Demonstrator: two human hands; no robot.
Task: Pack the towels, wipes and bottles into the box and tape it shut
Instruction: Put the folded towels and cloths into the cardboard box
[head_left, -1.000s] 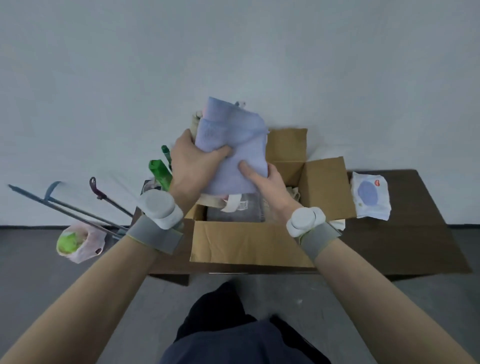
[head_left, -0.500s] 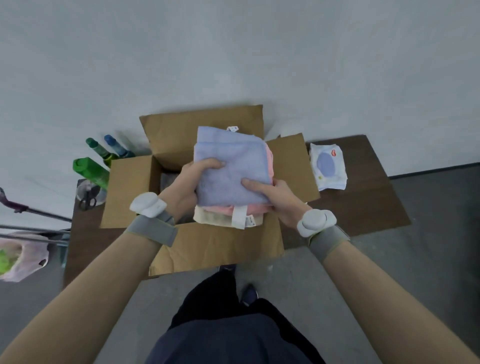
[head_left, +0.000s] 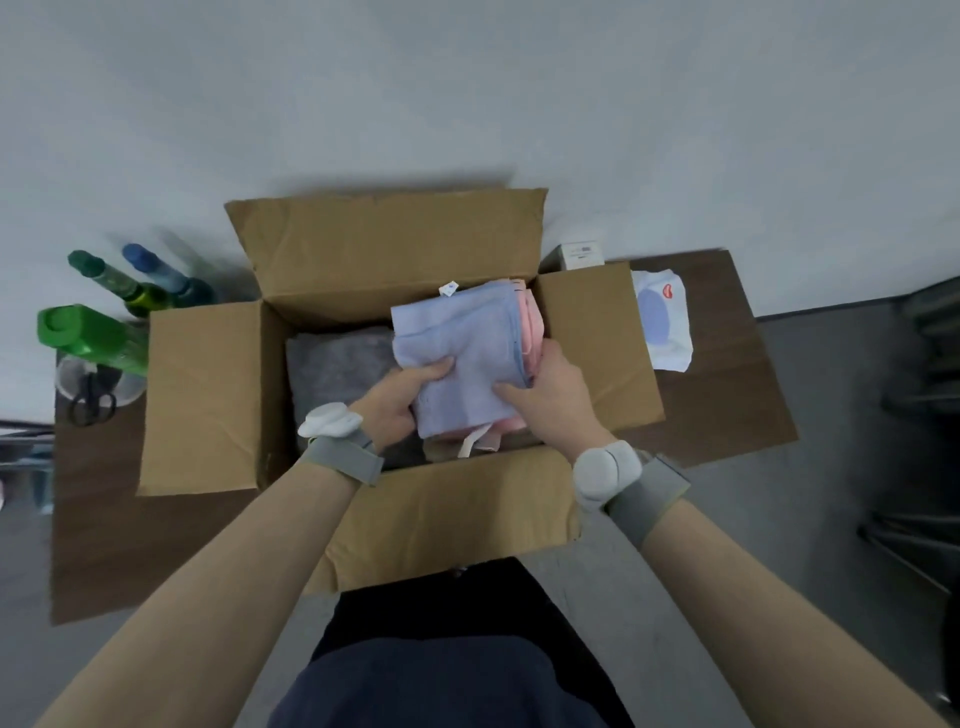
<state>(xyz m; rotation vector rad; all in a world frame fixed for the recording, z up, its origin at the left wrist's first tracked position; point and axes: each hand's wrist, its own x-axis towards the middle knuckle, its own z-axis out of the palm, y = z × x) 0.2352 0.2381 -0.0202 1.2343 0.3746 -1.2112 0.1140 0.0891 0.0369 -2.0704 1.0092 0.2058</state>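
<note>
Fig. We lowered towel stack (head_left: 457, 348) into box (head_left: 389, 244), left hand (head_left: 397, 402) & right hand (head_left: 558, 402) fingers gripping it (wipes (head_left: 665, 332), bottles (head_left: 93, 332) remained outside).

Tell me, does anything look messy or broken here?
Nothing looks spilled or broken. The towel stack, held by the left hand and right hand over the box, is slightly untidy: pink edges poke out beside the purple towel, and a white loop dangles.
</note>
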